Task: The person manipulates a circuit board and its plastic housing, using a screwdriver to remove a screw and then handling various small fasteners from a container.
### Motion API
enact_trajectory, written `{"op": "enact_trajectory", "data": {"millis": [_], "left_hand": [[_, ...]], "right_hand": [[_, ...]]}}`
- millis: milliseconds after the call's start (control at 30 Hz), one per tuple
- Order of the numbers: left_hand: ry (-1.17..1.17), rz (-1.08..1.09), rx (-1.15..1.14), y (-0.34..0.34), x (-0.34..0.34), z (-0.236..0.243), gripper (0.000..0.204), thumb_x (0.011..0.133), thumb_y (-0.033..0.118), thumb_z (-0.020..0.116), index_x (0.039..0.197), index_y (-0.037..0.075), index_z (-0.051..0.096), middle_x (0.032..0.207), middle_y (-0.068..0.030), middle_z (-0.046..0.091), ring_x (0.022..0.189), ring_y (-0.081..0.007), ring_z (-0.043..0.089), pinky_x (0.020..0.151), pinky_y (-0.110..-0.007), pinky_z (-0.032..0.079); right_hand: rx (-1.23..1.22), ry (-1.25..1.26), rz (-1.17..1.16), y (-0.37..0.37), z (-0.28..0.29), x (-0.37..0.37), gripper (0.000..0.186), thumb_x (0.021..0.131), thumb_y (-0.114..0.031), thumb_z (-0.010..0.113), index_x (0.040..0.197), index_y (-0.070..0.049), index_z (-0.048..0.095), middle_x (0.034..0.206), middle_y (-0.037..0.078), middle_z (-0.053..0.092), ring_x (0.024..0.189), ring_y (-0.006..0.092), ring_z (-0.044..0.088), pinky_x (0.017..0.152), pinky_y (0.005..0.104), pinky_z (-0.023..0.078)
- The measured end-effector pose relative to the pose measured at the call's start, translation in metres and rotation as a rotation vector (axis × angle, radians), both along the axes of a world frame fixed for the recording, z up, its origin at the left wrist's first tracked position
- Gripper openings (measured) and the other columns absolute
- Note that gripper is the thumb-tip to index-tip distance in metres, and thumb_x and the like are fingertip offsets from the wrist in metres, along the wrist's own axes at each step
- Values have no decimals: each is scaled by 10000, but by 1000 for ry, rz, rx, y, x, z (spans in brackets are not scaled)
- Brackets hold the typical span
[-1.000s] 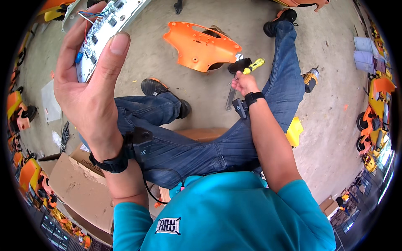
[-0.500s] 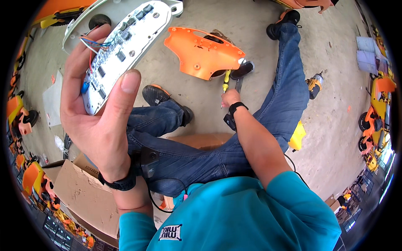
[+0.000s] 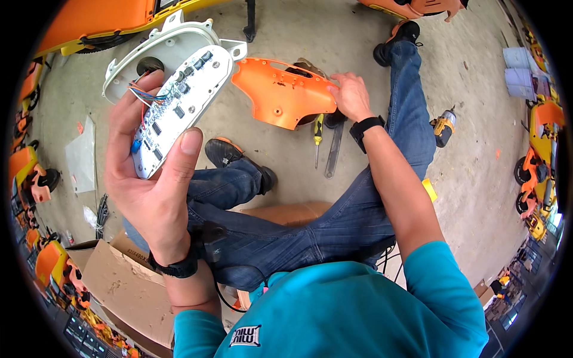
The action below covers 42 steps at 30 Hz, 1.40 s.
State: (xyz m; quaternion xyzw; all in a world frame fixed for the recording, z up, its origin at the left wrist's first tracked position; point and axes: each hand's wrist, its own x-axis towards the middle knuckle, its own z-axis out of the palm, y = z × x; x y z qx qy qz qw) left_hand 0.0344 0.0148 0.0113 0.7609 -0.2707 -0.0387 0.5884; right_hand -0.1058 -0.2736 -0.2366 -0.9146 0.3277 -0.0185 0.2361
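Note:
My left hand [image 3: 152,179] holds a white circuit-board panel [image 3: 179,95] with coloured wires. Behind and above it is a pale grey housing [image 3: 125,77]. My right hand [image 3: 352,95], fingers loosely extended and apart, is at the right end of an orange plastic shell [image 3: 283,95] on the floor; whether its fingertips touch the shell is unclear. Below that hand lie a yellow-handled screwdriver [image 3: 318,132] and a flat grey metal tool [image 3: 332,155], probably a wrench, its upper end partly hidden.
A yellow cordless drill [image 3: 444,125] lies right of my leg. Cardboard boxes [image 3: 119,286] are at lower left, cables [image 3: 100,215] and a white sheet [image 3: 80,155] at left. Orange and yellow vehicles [image 3: 540,155] stand around; purple-white bundles [image 3: 518,80] are at right.
My right hand has released the screwdriver, now lying on the floor, and moved up to the shell's right end. The panel in my left hand has shifted down and right, showing more housing.

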Motion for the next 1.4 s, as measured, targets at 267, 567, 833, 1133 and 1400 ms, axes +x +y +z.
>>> {"op": "enact_trajectory", "data": {"millis": [267, 567, 833, 1133, 1400], "left_hand": [[6, 9, 51, -4, -1, 0, 508, 785, 155, 812, 1215, -21, 607, 1328, -191, 584, 1188, -237, 584, 1002, -328, 471], [-3, -6, 67, 0, -1, -1, 508, 789, 131, 806, 1233, -8, 601, 1339, -182, 580, 1216, -241, 569, 1021, -345, 465], [11, -12, 61, -2, -1, -3, 523, 785, 136, 808, 1237, -14, 592, 1341, -200, 570, 1220, -255, 566, 1028, -352, 457], [43, 5, 57, -4, -1, -8, 534, 774, 172, 809, 1228, -16, 599, 1336, -201, 571, 1222, -262, 565, 1033, -358, 449], [49, 27, 119, -8, 0, -12, 552, 769, 216, 817, 1211, -37, 604, 1329, -210, 576, 1241, -273, 552, 1049, -370, 432]], "right_hand": [[10, 117, 181, -14, -17, 17, 161, 864, -139, 636, 981, -58, 712, 1026, 167, 649, 977, 378, 631, 855, 458, 521], [19, -26, 108, -36, -13, 3, 160, 880, -142, 605, 956, -51, 714, 1012, 161, 664, 964, 382, 632, 850, 454, 509], [-139, -77, -125, -83, -21, -15, 170, 890, -171, 615, 965, -61, 721, 1033, 155, 669, 963, 375, 639, 853, 449, 508], [-133, 25, -371, -110, -57, -17, 168, 881, -202, 648, 965, -74, 716, 1039, 174, 680, 985, 388, 642, 865, 477, 507], [-124, 131, -474, -124, -85, -13, 174, 886, -209, 645, 986, -87, 717, 1053, 172, 686, 1000, 377, 647, 861, 476, 515]]}}
